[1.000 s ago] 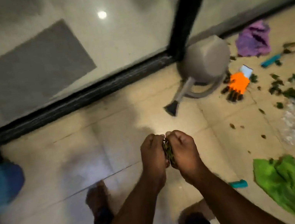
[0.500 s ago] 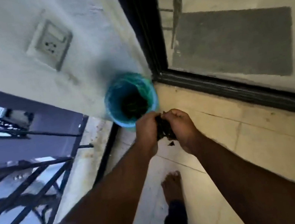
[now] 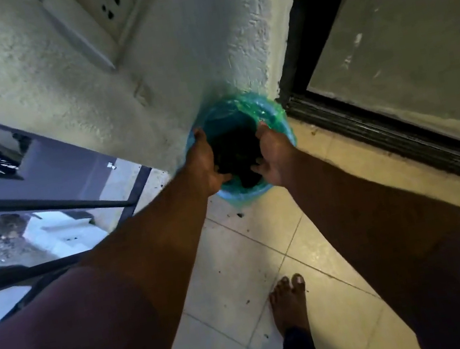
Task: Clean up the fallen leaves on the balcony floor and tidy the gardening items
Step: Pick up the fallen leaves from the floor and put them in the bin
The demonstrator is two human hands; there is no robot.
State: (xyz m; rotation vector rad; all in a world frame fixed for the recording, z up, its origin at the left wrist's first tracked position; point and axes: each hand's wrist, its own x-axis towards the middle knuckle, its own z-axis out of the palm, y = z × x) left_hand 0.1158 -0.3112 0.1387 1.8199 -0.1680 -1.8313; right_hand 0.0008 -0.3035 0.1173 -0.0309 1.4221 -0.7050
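Head view, looking steeply down: a round blue bin lined with a green plastic bag (image 3: pixel 268 113) stands on the cream tiled balcony floor (image 3: pixel 255 261), tight against the rough white wall (image 3: pixel 145 75) and just beside the black sliding-door track (image 3: pixel 382 130). Both hands are over its mouth. The left hand (image 3: pixel 205 163) and the right hand (image 3: pixel 272 153) are spread apart with fingers straight, palms facing each other, holding nothing. Dark leaves (image 3: pixel 236 155) lie inside the bin between them. A few leaf crumbs (image 3: pixel 240 214) dot the tiles nearby. A bare foot (image 3: pixel 289 301) stands below.
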